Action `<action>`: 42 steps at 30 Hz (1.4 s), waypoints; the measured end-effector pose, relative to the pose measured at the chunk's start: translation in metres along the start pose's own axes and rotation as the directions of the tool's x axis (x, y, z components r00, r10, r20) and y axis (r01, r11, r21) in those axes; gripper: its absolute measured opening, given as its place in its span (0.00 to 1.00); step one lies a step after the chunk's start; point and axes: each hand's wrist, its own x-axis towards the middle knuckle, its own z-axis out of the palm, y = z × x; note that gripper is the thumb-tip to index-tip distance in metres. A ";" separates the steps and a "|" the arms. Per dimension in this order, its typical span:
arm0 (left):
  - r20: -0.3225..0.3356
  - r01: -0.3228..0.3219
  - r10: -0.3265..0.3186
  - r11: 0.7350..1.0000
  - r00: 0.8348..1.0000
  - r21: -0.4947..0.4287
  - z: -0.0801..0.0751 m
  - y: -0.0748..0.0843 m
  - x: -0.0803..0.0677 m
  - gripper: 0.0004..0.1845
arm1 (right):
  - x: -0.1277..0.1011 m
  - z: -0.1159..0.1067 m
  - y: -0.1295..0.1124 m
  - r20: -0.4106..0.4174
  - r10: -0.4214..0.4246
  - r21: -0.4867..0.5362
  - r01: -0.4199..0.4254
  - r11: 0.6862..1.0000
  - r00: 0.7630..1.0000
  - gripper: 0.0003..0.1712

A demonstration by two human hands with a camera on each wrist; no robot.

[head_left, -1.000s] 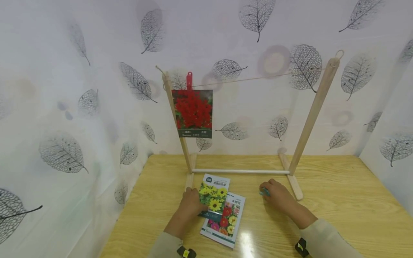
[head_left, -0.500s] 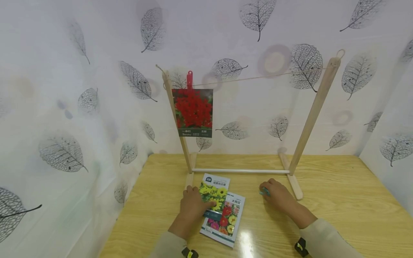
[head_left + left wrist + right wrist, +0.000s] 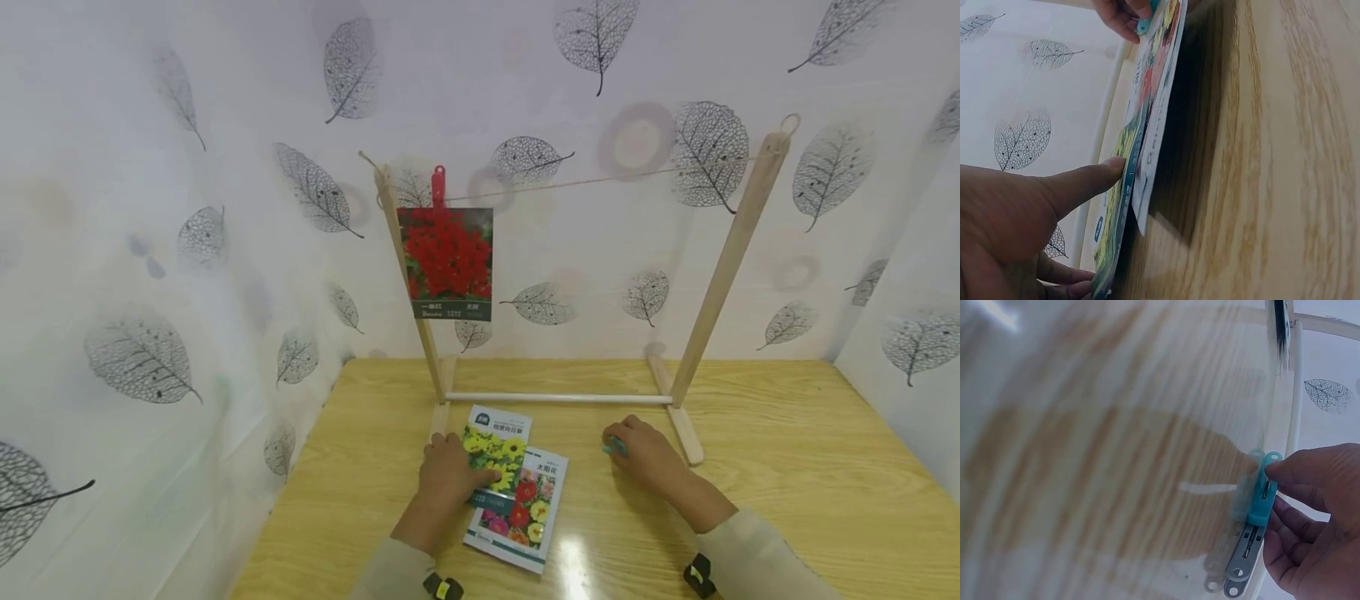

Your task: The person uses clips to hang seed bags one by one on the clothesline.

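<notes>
A seed packet with yellow flowers [image 3: 501, 446] lies overlapping a second packet with red, pink and yellow flowers [image 3: 534, 510] in the head view. My left hand [image 3: 444, 473] grips the yellow-flower packet at its left side, the thumb on its printed face and the fingers at its edge. In the left wrist view, that thumb [image 3: 1094, 181] presses near the packet's dark lower band. My right hand [image 3: 647, 457] rests low over the table to the right, pinching a teal clothespin [image 3: 1263, 503]. A grey clothespin [image 3: 1244, 553] is below the teal one in the right wrist view.
A wooden frame stands behind the hands, with a left post [image 3: 430, 350], a right post [image 3: 731, 267] and a white bottom rod [image 3: 562, 399]. From its string [image 3: 585, 182], a red clothespin [image 3: 438, 185] holds a red-flower packet [image 3: 450, 262]. Leaf-patterned cloth [image 3: 570, 242] backs the table.
My left thumb has moved further onto the front of the yellow-flower packet, and the left hand has shifted slightly right. The right hand stays in place with the teal clothespin.
</notes>
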 end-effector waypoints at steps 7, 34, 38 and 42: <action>0.004 -0.034 0.034 0.999 0.999 -0.009 0.003 -0.006 0.001 0.51 | 0.000 0.000 0.000 0.030 0.023 0.018 -0.023 1.000 0.999 0.14; 0.008 -0.030 0.031 0.992 0.999 -0.125 0.000 -0.008 0.004 0.45 | 0.000 -0.002 -0.005 0.034 0.080 0.037 -0.081 0.996 0.996 0.18; 0.023 -0.009 0.013 0.986 1.000 -0.165 0.000 -0.008 0.002 0.46 | 0.000 -0.002 -0.005 0.037 0.086 0.041 -0.088 0.995 0.996 0.17; 0.041 0.001 0.007 0.983 0.999 -0.182 -0.001 -0.007 0.001 0.46 | 0.001 -0.002 -0.005 0.040 0.088 0.047 -0.090 0.995 0.995 0.17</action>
